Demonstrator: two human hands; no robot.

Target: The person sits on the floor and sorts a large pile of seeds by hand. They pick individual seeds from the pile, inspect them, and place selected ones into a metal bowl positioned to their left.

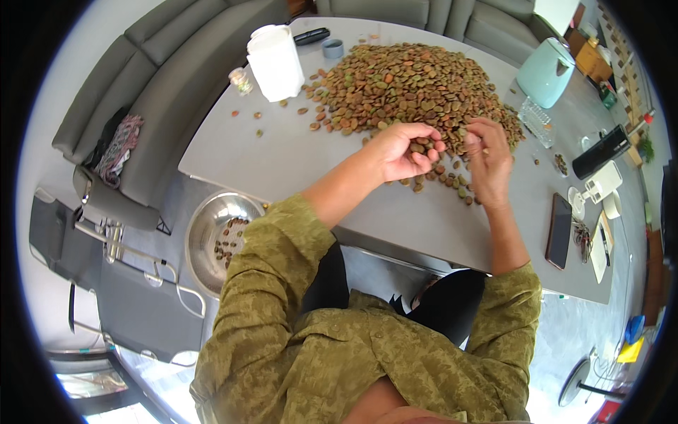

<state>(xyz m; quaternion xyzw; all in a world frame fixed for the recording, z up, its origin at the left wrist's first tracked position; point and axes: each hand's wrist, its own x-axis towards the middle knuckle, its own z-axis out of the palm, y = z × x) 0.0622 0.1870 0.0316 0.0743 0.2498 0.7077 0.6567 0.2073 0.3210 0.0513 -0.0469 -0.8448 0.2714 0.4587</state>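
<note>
A large heap of dried broad beans (408, 79), brown, green and reddish, lies on the grey table (254, 153). My left hand (405, 151) is palm up at the heap's near edge, its fingers curled around several beans (420, 146). Just to its right, my right hand (490, 159) hangs over the near right part of the heap. Its thumb and fingertips are close together; whether a bean sits between them is hard to see. Below and between both hands, loose beans (455, 182) are scattered on the tabletop.
A steel basin (198, 244) with some beans stands low at left. Behind the heap are a white plastic container (275, 63), small jar (241, 82) and grey cup (332, 49). At right are a mint kettle (545, 74), clear tray (536, 122), black tumbler (601, 152) and phone (559, 230).
</note>
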